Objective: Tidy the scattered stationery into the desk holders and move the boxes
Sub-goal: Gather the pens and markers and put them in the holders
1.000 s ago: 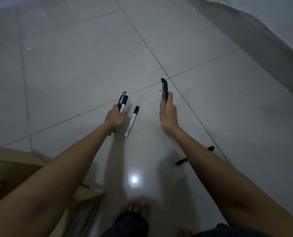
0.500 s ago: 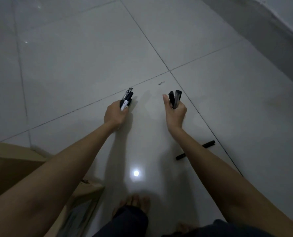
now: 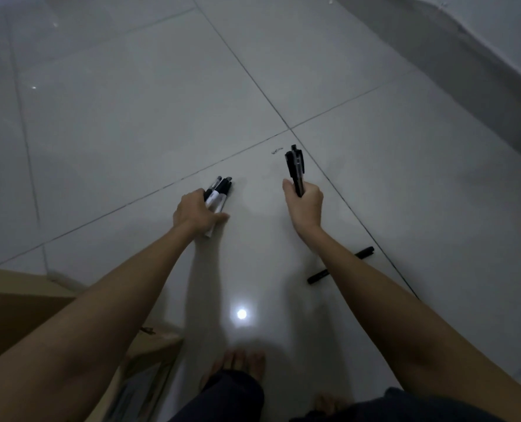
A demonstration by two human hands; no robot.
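My left hand (image 3: 196, 213) is low on the tiled floor, closed around a bundle of markers (image 3: 218, 193) with white barrels and black caps; one white end sticks out below the fingers. My right hand (image 3: 305, 205) is raised a little to the right and grips a few black pens (image 3: 295, 167) that point away from me. A single black pen (image 3: 340, 266) lies on the floor, partly hidden under my right forearm.
Cardboard boxes (image 3: 25, 303) sit at the lower left, one with an open flap (image 3: 149, 360) beside my left arm. My bare feet (image 3: 238, 363) stand at the bottom centre. A wall base (image 3: 466, 56) runs along the upper right. Small debris (image 3: 277, 150) lies near the tile joint.
The white marker that lay loose on the floor beside my left hand is now in that hand's bundle. My right hand has drawn back slightly with its pens.
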